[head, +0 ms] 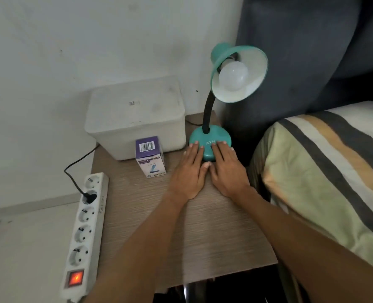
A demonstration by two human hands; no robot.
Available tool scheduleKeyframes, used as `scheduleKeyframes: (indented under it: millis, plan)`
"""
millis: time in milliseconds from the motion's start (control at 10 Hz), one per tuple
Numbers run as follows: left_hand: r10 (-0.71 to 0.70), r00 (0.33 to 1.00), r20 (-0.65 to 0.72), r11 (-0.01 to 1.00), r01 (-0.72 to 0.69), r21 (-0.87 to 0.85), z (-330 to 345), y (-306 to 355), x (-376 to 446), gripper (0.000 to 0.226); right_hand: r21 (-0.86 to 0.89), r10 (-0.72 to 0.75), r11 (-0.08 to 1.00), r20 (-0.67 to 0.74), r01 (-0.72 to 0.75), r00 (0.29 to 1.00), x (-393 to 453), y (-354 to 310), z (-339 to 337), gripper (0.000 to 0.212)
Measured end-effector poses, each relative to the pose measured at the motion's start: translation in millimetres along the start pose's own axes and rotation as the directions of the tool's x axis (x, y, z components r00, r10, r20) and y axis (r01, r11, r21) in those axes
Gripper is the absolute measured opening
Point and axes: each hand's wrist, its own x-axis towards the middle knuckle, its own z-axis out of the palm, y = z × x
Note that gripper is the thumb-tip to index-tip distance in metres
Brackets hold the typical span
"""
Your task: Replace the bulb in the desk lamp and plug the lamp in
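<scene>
Both hands lay flat, fingers straight, left hand (189, 171) and right hand (227, 171) resting fingertips on the teal lamp base (209, 138); bulb box (150, 157) sat just left of them.

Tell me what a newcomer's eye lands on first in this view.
First the teal desk lamp at the back of the wooden table, its white bulb in the shade, unlit. Next the left hand and right hand, laid flat side by side with their fingers on the lamp's base. Then the glowing orange switch on the power strip, lower left.
</scene>
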Motion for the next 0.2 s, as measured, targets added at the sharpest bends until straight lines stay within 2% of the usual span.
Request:
scheduleKeyframes:
  millis: [100, 200]
  plan:
    - [-0.031, 0.999, 0.031, 0.999, 0.03, 0.035, -13, 5, -5, 0.071, -0.013, 0.016, 1.0, 0.0, -0.016, 1.0, -4, -4, -6, 0.058]
    - [0.032, 0.997, 0.073, 0.995, -0.039, 0.096, -17, 10, -25, 0.067, -0.055, 0.0, 0.998, 0.009, 0.0, 1.0, -20, -6, -8, 0.058]
